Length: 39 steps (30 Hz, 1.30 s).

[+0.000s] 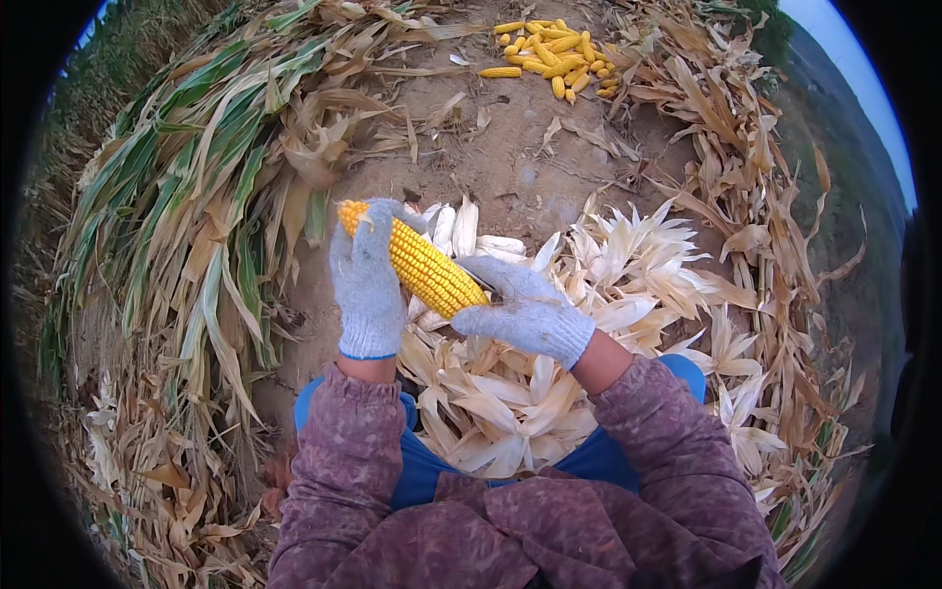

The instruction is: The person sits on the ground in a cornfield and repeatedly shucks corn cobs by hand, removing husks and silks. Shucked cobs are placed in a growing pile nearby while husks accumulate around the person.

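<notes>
A husked ear of yellow corn (pixel 436 271) lies slanted between my two gloved hands. My left hand (pixel 372 272), in a light knitted glove, wraps its upper left end, with fingers over the kernels. At the lower right end, my right hand (pixel 519 305) grips the ear between thumb and fingers. A thin dark edge of some tool shows beside the right fingers; most of it is hidden. Below and beyond the hands, dry pale husks (pixel 515 412) are heaped between my knees. Several pale ears in husk (pixel 465 228) lie on the ground just past the ear.
A pile of husked yellow ears (pixel 556 55) lies on the bare soil (pixel 508 154) farther off. Green and dry corn stalks (pixel 213 162) are heaped along the left, and dry stalks (pixel 743 184) along the right. Opened husks (pixel 640 250) spread at the right of my hands.
</notes>
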### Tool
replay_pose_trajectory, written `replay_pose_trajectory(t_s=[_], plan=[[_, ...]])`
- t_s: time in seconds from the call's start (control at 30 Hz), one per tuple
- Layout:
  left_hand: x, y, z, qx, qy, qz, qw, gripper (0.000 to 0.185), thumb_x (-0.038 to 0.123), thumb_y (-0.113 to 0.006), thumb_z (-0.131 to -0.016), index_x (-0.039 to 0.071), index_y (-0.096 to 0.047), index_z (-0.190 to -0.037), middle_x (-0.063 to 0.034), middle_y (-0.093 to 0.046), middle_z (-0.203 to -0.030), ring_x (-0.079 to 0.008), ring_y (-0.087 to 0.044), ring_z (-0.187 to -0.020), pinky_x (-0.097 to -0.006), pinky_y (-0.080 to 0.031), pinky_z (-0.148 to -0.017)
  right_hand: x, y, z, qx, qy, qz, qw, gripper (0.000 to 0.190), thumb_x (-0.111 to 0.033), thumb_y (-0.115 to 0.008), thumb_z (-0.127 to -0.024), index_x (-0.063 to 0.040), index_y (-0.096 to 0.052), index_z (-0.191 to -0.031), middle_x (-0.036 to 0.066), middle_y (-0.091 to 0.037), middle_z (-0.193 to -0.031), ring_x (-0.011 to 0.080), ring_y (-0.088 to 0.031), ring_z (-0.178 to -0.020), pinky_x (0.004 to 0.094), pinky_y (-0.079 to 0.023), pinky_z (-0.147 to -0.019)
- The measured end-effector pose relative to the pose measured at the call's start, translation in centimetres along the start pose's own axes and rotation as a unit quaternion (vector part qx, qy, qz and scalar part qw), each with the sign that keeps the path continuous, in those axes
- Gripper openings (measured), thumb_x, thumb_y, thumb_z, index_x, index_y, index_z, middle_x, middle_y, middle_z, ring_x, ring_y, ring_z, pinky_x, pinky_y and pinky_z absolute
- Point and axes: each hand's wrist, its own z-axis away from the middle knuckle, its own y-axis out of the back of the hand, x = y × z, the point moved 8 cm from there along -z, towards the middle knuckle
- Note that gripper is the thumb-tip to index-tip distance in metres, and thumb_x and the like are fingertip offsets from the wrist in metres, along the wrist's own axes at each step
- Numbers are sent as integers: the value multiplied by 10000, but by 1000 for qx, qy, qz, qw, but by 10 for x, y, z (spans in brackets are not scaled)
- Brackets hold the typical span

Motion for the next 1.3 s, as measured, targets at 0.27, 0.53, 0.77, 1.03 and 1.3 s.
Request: replay_pose_trajectory(t_s=[0.27,0.53,0.77,1.03,1.3], plan=[[4,18,-5,65,31,107,992,381,412,-615,-1070,56,-598,-1206,-106,-702,-1025,-211,-686,-920,-348,-592,-798,8,-13,8,-20,-76,-212,974,740,-324,-790,-938,55,-494,-1501,194,-694,-1300,239,-668,-1194,369,-523,-1037],[-37,-3,7,57,125,116,984,234,207,-689,-1039,58,-591,-1189,-95,-701,-1044,-201,-710,-929,-358,-631,-796,14,-1,-6,97,32,11,995,666,-487,-624,-1032,59,-558,-1408,237,-707,-1210,311,-675,-1171,409,-517,-1009],[-15,-4,8,40,43,18,998,245,215,-664,-1050,79,-569,-1230,-95,-689,-1045,-208,-701,-912,-360,-615,-801,36,-14,2,28,-97,-162,982,458,-349,-561,-1081,34,-646,-1316,126,-718,-1166,192,-653,-1073,347,-518,-973],[-28,-17,12,26,185,230,955,431,371,-705,-1008,49,-559,-1254,-98,-659,-1031,-225,-696,-888,-332,-609,-749,-13,-13,8,45,68,-89,993,297,-258,-626,-1071,3,-702,-1192,144,-736,-1019,201,-699,-964,350,-557,-857],[-28,-16,5,53,174,214,960,479,382,-731,-980,34,-556,-1258,-144,-660,-1022,-241,-685,-839,-349,-613,-731,-59,-24,30,-81,279,130,948,240,-206,-731,-995,-23,-715,-1149,143,-720,-956,320,-725,-867,376,-564,-753]])
